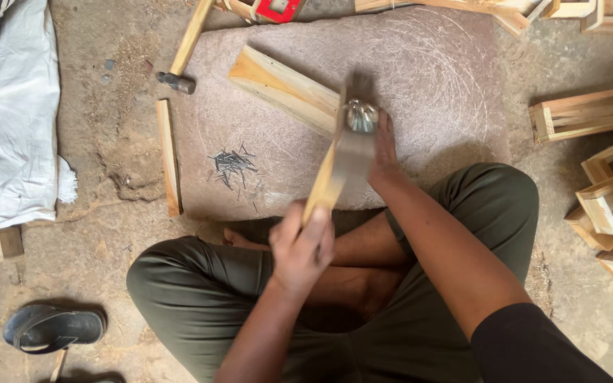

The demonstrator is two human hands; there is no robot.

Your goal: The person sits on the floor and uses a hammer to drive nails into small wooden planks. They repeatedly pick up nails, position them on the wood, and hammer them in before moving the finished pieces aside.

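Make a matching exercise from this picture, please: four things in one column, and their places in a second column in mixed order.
Things:
1. hammer
2. pile of nails
3. sandal
4. white sack

Places:
A. spread along the left edge
B. raised in the left hand
C. on the stone slab, left of the plank
D. on the ground, bottom left

Pairs: 1-B, 2-C, 3-D, 4-A

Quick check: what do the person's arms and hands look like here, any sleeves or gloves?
Both hands are bare, no gloves: left hand, right hand. No rings, watch or bands visible. The forearms are uncovered. A black sleeve shows on the right upper arm at the lower edge of the picture; no sleeve shows on the left arm.
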